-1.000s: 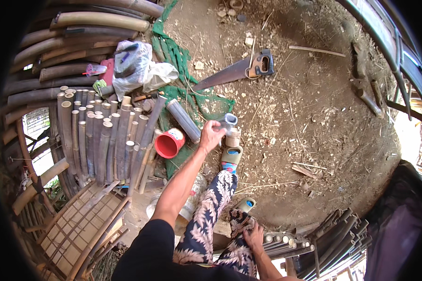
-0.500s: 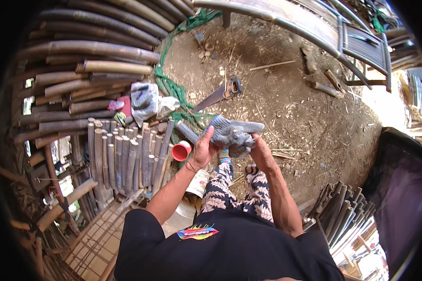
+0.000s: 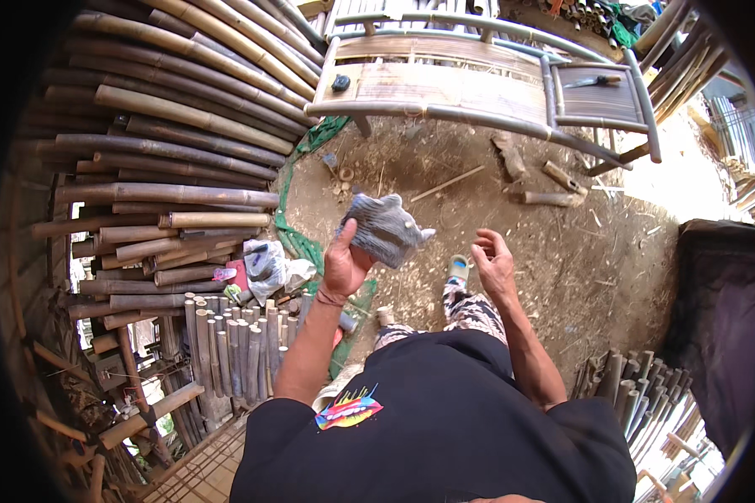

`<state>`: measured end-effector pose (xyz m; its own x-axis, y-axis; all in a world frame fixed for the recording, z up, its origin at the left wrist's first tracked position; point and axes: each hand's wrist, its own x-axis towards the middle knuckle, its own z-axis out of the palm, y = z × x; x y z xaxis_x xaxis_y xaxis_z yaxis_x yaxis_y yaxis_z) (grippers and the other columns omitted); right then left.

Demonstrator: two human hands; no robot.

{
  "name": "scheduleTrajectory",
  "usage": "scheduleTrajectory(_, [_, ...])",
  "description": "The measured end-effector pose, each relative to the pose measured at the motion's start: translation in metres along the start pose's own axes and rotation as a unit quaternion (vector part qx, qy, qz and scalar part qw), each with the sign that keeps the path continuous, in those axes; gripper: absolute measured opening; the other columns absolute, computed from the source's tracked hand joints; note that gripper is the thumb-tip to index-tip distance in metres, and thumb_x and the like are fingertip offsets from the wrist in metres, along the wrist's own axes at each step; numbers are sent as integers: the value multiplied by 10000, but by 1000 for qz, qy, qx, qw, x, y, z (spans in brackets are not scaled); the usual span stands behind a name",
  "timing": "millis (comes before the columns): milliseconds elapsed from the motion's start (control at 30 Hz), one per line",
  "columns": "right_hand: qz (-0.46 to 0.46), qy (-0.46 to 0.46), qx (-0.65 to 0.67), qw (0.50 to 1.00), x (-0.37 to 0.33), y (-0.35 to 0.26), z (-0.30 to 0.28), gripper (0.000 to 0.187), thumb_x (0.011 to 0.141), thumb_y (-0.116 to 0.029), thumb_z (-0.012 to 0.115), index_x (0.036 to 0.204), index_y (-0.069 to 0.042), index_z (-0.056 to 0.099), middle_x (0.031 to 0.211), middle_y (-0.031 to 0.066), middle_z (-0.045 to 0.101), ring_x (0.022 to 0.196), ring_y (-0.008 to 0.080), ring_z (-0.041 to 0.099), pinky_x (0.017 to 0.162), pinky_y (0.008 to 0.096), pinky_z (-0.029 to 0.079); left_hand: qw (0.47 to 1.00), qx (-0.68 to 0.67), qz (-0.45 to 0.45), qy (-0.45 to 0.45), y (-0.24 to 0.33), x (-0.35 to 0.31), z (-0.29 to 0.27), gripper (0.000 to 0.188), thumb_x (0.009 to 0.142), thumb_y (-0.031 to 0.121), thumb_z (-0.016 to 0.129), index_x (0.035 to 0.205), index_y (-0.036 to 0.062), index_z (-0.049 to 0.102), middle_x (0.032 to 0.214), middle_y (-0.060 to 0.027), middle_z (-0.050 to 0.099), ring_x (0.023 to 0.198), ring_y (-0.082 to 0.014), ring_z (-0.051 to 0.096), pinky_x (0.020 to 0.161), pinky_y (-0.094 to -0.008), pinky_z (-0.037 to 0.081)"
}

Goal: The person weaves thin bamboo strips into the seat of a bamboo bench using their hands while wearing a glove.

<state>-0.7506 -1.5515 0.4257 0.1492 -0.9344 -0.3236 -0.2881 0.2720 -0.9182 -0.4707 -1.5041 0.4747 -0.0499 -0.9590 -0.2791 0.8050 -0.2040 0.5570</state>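
Note:
In front of my body, my left hand [image 3: 346, 270] grips a bundled grey knit work glove [image 3: 381, 226], with the thumb lying over its near side. Whether it is one glove or a pair, I cannot tell. Its finger ends stick out toward the right. Apart from it, my right hand [image 3: 497, 268] hangs in the air with bent, separated fingers and nothing in them. Below that hand, a foot in a sandal [image 3: 459, 267] stands on the dirt.
A bamboo bench [image 3: 445, 92] crosses the far side, bearing a knife [image 3: 594, 81] and a small dark object [image 3: 341, 83]. Bamboo poles [image 3: 184, 117] are stacked left, above upright cut lengths [image 3: 236, 348]. Green netting [image 3: 289, 230] edges the ground. Bamboo offcuts [image 3: 554, 199] lie right.
My right hand has let go of the glove and moved off to the right. The left hand has kept it. The view has shifted toward the bench, and the handsaw on the ground no longer shows.

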Motion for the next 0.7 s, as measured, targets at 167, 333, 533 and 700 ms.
scheduleTrajectory(167, [-348,-150,-101,920,73,-107,-43,681,856,-251,706,1455,-104,419,1362,154,544,1201,330,561,1046,422,421,946,319,4,-54,14,73,86,341,1008,229,563,1271,15,604,1158,-49,672,1053,-144,628,914,-288,507])
scheduleTrajectory(333, [-48,-390,108,913,145,-145,-76,394,874,-225,760,1187,-23,634,967,7,681,860,60,617,771,235,521,946,312,67,-59,27,164,122,379,1005,353,563,1156,20,663,1068,-39,692,915,-97,642,813,-267,531])
scheduleTrajectory(533, [-27,-228,361,904,166,-158,-83,424,866,-139,760,1225,2,582,1057,34,670,918,81,632,806,239,540,993,114,21,8,7,247,151,408,997,379,566,1186,22,622,1080,-66,688,935,-165,678,821,-319,565])
scheduleTrajectory(700, [-68,-71,280,955,205,-161,-59,352,861,-87,745,1155,28,590,1010,42,674,877,82,616,773,235,524,946,305,112,-15,14,306,154,324,946,273,673,1153,25,656,1069,-63,691,926,-150,663,826,-308,551])
